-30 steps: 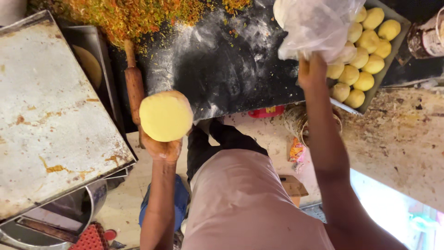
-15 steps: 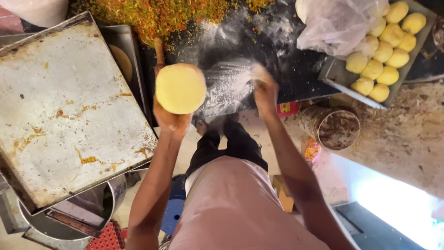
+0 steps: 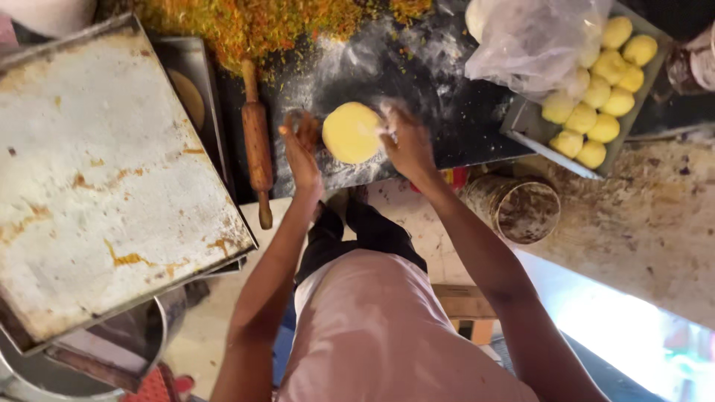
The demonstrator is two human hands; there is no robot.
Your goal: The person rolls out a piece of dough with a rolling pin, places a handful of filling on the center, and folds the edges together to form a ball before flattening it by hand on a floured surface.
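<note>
On floured black slab (image 3: 417, 59) | both hands open, flanking yellow dough disc (image 3: 351, 132) | left hand (image 3: 302, 145), right hand (image 3: 406, 141) touching

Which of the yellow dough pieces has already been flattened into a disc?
The flat dough disc on the floured black worktop, between both hands. The rest are round dough balls in the tray at right.

Dark floured worktop (image 3: 417, 67) across top; heap of orange-yellow shredded stuff (image 3: 261, 22) along far edge; big rusty metal sheet (image 3: 104, 171) at left; stained pale floor (image 3: 655, 223) at right; round tin (image 3: 521, 208) below worktop edge; strong glare (image 3: 618, 320) lower right; wooden stool (image 3: 465, 305) underneath
</note>
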